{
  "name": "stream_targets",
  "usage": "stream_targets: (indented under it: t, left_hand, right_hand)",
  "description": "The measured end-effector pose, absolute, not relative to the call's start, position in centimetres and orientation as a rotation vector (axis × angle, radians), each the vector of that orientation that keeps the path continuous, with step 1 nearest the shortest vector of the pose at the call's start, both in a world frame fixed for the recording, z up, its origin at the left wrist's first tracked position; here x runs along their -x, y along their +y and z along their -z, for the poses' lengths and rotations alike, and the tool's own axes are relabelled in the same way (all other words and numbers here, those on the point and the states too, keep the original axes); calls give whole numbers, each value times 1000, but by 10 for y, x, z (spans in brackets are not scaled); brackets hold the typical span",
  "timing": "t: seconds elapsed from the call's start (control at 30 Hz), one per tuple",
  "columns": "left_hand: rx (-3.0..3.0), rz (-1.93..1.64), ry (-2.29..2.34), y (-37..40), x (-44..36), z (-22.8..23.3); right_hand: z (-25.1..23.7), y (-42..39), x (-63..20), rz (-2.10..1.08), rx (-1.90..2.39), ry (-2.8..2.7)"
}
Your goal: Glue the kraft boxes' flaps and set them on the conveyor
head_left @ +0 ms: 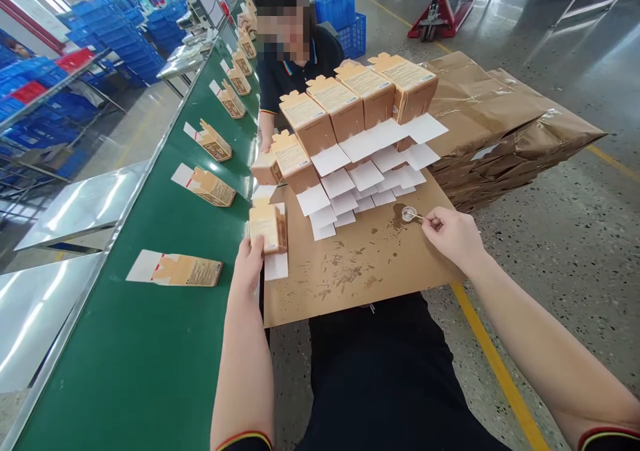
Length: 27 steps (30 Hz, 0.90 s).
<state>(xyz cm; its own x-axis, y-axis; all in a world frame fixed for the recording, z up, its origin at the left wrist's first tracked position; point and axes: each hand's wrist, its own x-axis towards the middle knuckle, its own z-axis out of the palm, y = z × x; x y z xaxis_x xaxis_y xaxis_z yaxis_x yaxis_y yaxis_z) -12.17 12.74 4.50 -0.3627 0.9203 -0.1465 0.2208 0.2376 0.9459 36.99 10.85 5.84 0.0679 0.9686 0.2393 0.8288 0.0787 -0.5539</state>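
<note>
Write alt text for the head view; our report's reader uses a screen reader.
The left hand holds a small tan carton at a cardboard sheet's edge; the right hand dips a thin stick into a small dish. Opened cartons are stacked behind, others on a green conveyor.

Factory floor, and I'm seeing a long line.

A green conveyor belt [150,344] runs away on my left, blue crates [125,34] stacked on racks beyond it, speckled grey concrete floor [550,237] with a yellow line [495,364], a red pallet jack [440,14] far off, bright daylight.
</note>
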Motion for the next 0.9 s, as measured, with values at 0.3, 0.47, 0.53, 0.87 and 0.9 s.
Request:
stream_targets:
  t: [0.3, 0.47, 0.53, 0.87, 0.9]
  left_hand:
    - [-647, -1146, 1363, 6, 68, -62]
    - [-752, -1161, 1317, 17, 33, -51]
    - [-824, -1227, 1346, 28, 24, -46]
    - [-877, -1318, 1439, 46, 11, -36]
    - [-889, -1317, 1441, 45, 11, -36]
  right_hand:
    - [-64, 113, -369, -327, 1878, -1781]
    - [-73, 98, -367, -284, 1790, -1623]
    - [-74, 82, -355, -318, 1695, -1579]
    - [-18, -11, -227, -725, 1245, -1804]
    - [-14, -13, -223, -705, 1224, -1827]
